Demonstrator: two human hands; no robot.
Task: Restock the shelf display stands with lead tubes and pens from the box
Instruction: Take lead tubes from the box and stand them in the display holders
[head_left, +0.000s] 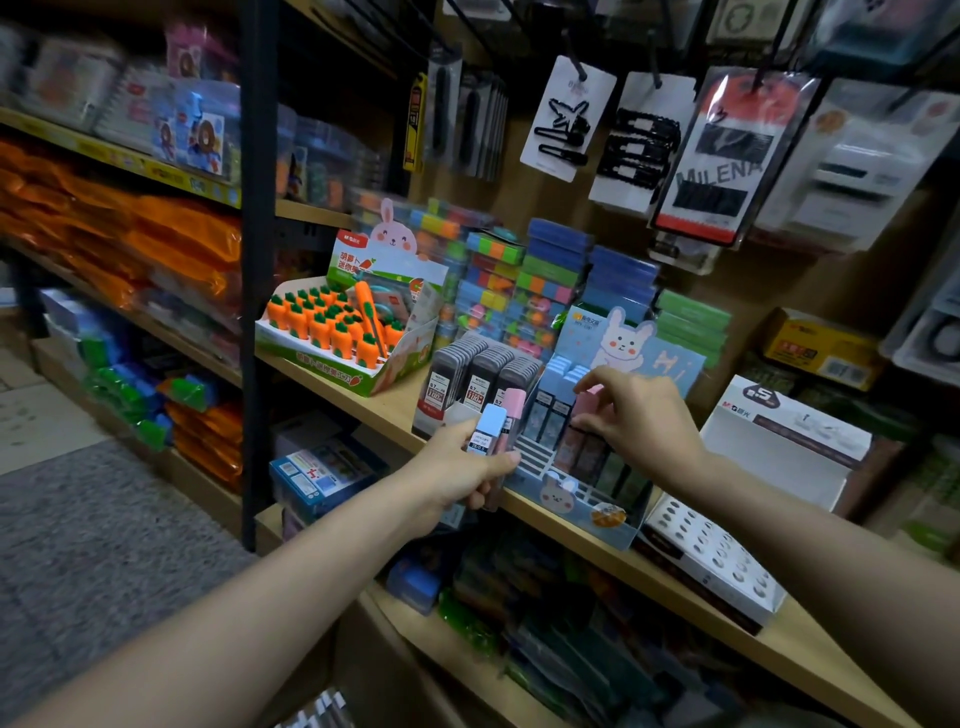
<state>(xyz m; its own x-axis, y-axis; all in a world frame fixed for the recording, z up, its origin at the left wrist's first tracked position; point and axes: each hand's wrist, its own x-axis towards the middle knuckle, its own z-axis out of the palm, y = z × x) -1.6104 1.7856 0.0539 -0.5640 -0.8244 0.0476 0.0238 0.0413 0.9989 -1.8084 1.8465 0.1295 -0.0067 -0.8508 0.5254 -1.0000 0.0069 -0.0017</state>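
Your left hand (467, 467) — spare lead tubes (493, 428) clasped as stock; right hand (636, 415) pinches a pink tube (586, 404) into the bunny stand (582, 467) near the shelf (384, 405) front edge.

Light dim, soft, from above. My arms look pale, no hard shadows on them. Dark under wooden shelf (675, 582), stuff down there hard to see. Shiny glare on plastic packet (727, 156) hanging up top, also on orange bags (171, 244) at left. Edges blurry and smeared, worst at top left and far right. Shelf lines bend and lean near edges. Middle sharpest: carrot box (337, 332) clear, my left hand (462, 467) a bit soft.
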